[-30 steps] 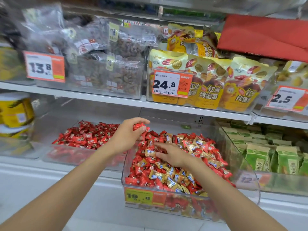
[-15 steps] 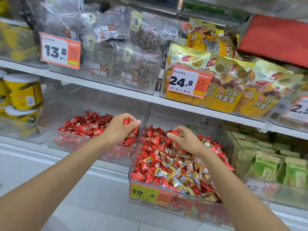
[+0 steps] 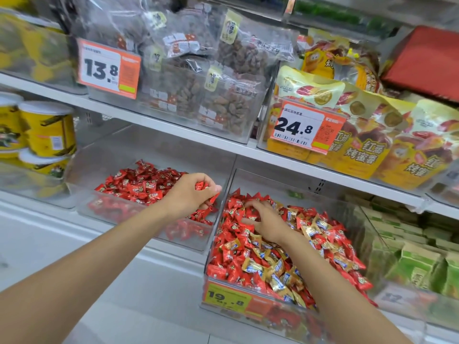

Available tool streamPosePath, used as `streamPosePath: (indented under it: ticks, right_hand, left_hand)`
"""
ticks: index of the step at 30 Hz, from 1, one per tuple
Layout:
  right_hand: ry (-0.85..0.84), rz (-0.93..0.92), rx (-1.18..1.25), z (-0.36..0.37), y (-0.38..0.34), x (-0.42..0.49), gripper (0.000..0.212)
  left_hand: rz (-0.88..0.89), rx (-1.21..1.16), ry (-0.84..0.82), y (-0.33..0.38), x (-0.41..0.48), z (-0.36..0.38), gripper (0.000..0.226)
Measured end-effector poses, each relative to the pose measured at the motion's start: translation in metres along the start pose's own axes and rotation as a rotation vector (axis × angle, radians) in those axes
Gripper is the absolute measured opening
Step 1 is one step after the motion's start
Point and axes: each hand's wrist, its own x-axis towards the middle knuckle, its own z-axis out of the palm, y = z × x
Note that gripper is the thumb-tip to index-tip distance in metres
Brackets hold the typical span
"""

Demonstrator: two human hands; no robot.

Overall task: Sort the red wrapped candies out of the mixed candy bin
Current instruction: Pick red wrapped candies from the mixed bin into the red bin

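The left hand [image 3: 186, 196] is closed round red candies [image 3: 201, 186], with wrapper ends poking out by the fingertips. Below and to its left lies the red pile [image 3: 139, 184] in the side bin [image 3: 188, 242]. Just right of it, across the clear wall, the right hand [image 3: 265, 222] lies palm down in the mixed bin [image 3: 273, 181], fingers bent onto red wrappers. I cannot tell whether they pinch one. Gold candies [image 3: 250, 265] lie under that wrist.

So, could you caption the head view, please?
Left hand holds red candies over the red bin; right hand in mixed bin.
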Motion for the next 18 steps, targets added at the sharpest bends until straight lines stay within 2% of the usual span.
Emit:
streamPosePath:
  ticks: [2,5,9,12,15,18]
  right_hand:
    - [0.064,-0.023,0.165,-0.003,-0.002,-0.004,0.020]
    - [0.076,0.024,0.393,-0.016,-0.005,-0.012,0.007]
    - [0.091,0.077,0.542,-0.038,-0.012,-0.024,0.023]
    - [0.075,0.047,0.442,-0.040,-0.018,-0.028,0.030]
    - [-0.051,-0.085,0.195,-0.024,-0.030,-0.029,0.031]
    - [-0.198,-0.148,-0.041,-0.006,-0.038,-0.028,0.061]
  left_hand:
    - [-0.001,0.012,-0.010,-0.001,-0.003,-0.002,0.020]
    - [-0.004,0.037,-0.012,-0.002,-0.006,-0.004,0.020]
    - [0.007,0.059,0.000,0.003,-0.008,-0.002,0.021]
    - [0.015,0.063,-0.005,0.006,-0.011,0.000,0.021]
    - [0.014,0.055,-0.010,0.007,-0.012,0.002,0.019]
    - [0.013,0.046,-0.013,0.007,-0.013,0.002,0.017]
